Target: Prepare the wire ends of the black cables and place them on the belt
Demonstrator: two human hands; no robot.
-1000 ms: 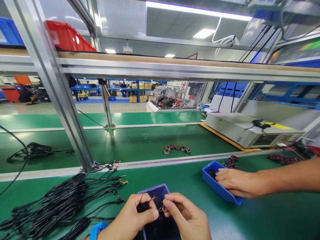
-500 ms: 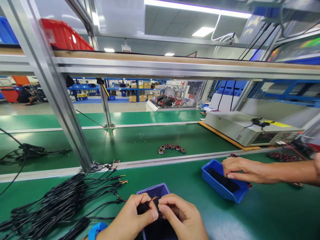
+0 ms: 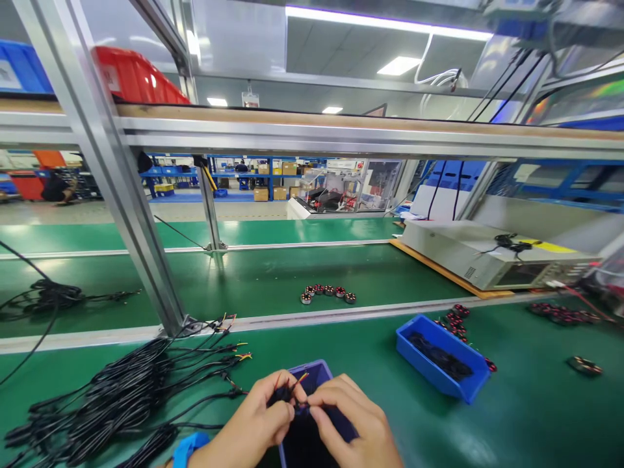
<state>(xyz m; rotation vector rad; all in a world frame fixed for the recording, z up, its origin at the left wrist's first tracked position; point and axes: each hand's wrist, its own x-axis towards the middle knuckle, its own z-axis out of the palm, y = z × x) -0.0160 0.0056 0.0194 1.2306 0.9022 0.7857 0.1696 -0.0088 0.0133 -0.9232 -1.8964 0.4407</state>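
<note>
My left hand (image 3: 248,426) and my right hand (image 3: 348,419) meet at the bottom centre, over a small purple-blue bin (image 3: 316,376). Both pinch a small black connector with thin red and yellow wires (image 3: 294,385) sticking up between the fingertips. The left wrist wears a blue band (image 3: 184,448). A heap of black cables with bared coloured ends (image 3: 112,396) lies just left of the hands on the green mat.
A blue bin (image 3: 441,357) holding black parts sits to the right, with small round coils (image 3: 455,315) behind it. More coils (image 3: 327,292) lie on the conveyor belt. A grey instrument (image 3: 492,257) stands at right. An aluminium post (image 3: 121,195) rises at left.
Another person's hand and arm, which reached into the blue bin at right, have withdrawn out of view. The coils on the belt have drifted left. My hands keep working the connector.
</note>
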